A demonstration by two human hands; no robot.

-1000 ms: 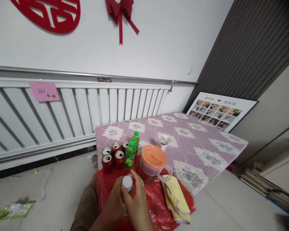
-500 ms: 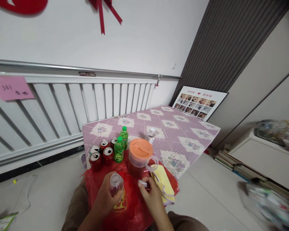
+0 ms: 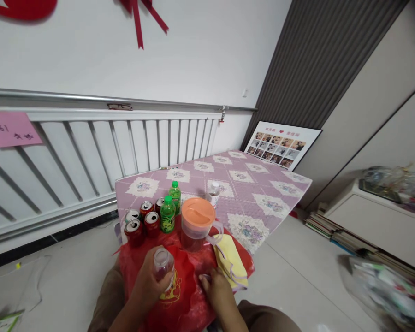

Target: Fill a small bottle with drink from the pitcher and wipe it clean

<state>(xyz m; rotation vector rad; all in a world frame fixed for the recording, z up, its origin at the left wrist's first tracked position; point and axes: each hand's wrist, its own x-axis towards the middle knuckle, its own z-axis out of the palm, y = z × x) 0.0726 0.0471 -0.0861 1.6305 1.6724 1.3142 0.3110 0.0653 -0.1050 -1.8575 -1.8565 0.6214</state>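
Observation:
My left hand (image 3: 148, 279) is wrapped around a clear plastic bottle (image 3: 163, 263) with an uncapped mouth, held over the red plastic sheet (image 3: 183, 304). My right hand (image 3: 217, 288) is low against the sheet, its fingers closed on a small white bottle cap (image 3: 205, 276), mostly hidden by them. Just beyond my hands stands a clear pitcher (image 3: 192, 240) of dark liquid with an orange lid (image 3: 198, 212). A folded yellow cloth (image 3: 231, 260) lies to the right of my right hand.
Several drink cans (image 3: 151, 223) stand at the left, beside two green bottles (image 3: 168, 216). Behind the pitcher is a white-capped bottle (image 3: 213, 194) on the purple floral tablecloth (image 3: 240, 175). A white radiator (image 3: 124, 147) runs along the wall; a photo board (image 3: 280, 145) leans at the back right.
My right hand has moved down to the red sheet, and the white cap now shows less between its fingers. My left hand keeps its hold on the bottle. The view has shifted slightly.

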